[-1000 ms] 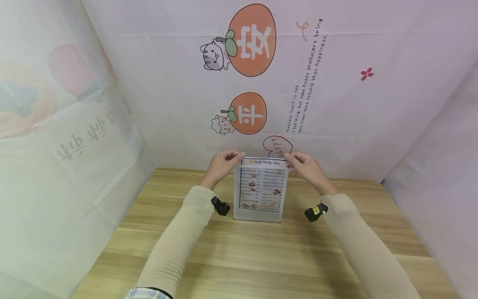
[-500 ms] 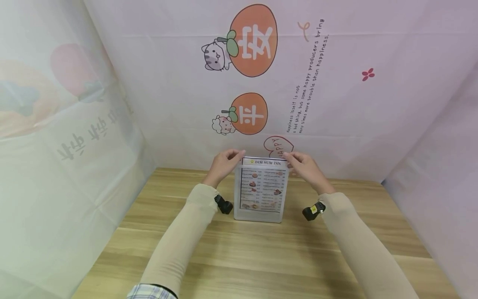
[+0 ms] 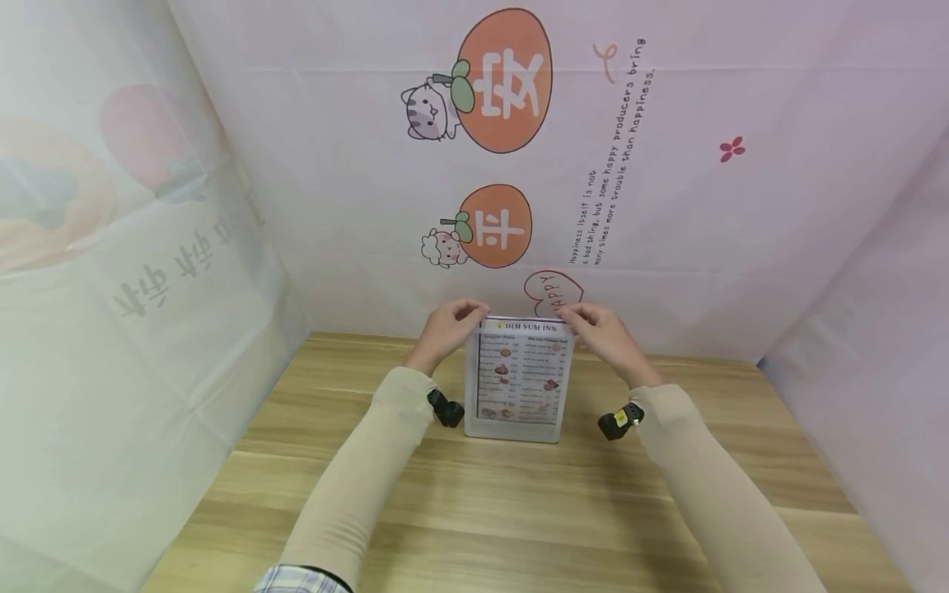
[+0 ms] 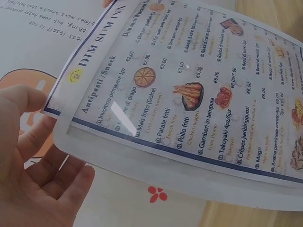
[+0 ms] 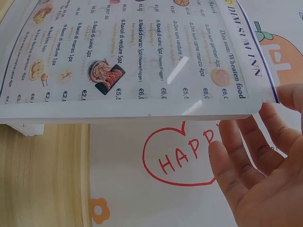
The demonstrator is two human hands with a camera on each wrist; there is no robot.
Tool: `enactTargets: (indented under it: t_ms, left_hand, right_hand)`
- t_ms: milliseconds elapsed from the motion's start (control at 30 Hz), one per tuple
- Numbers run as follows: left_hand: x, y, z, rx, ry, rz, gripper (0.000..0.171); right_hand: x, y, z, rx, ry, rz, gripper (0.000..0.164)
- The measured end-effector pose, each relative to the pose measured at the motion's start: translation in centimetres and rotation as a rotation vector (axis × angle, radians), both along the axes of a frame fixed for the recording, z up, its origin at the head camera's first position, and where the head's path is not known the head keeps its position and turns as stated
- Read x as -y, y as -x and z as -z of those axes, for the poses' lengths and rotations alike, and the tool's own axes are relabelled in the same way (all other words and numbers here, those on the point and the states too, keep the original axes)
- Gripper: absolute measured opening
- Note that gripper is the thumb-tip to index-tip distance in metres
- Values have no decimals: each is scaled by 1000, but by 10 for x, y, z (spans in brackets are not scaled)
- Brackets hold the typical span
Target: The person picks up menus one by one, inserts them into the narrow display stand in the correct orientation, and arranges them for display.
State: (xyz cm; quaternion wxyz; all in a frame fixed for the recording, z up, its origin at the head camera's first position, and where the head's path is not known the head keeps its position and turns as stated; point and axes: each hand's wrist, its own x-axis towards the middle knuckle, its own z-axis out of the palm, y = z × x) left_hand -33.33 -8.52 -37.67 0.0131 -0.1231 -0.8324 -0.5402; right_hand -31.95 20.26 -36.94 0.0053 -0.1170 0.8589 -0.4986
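A printed "DIM SUM INN" menu sheet (image 3: 523,371) stands upright inside a clear sign holder (image 3: 511,430) on the table. Its top strip sticks out above the holder's upper edge. My left hand (image 3: 442,333) pinches the sheet's top left corner, thumb in front and a finger behind, as the left wrist view shows on the menu sheet (image 4: 189,109). At the top right corner, my right hand (image 3: 608,339) pinches the sheet; its other fingers (image 5: 241,161) spread behind the holder in the right wrist view. The holder's foot is mostly hidden in the head view.
The wooden table (image 3: 482,519) extends in front and to both sides. Close behind the holder hangs a pale printed cloth (image 3: 356,206), and another cloth (image 3: 111,371) stands on the left. Each wrist carries a small black camera (image 3: 446,408).
The menu sheet has slid slightly down within the holder, its title and bottom edge now lower. Both hands have come down a little with it, still pinching the corners.
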Motion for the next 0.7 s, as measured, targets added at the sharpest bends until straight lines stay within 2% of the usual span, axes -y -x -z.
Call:
enactTargets:
  t_ms: [467, 700]
  left_hand:
    - [3, -4, 11, -2, 1, 13, 32]
    - [5, -4, 17, -9, -4, 13, 34]
  right_hand:
    - [-1, -3, 7, 14, -18, -33, 51]
    - [1, -5, 10, 39, -3, -33, 51]
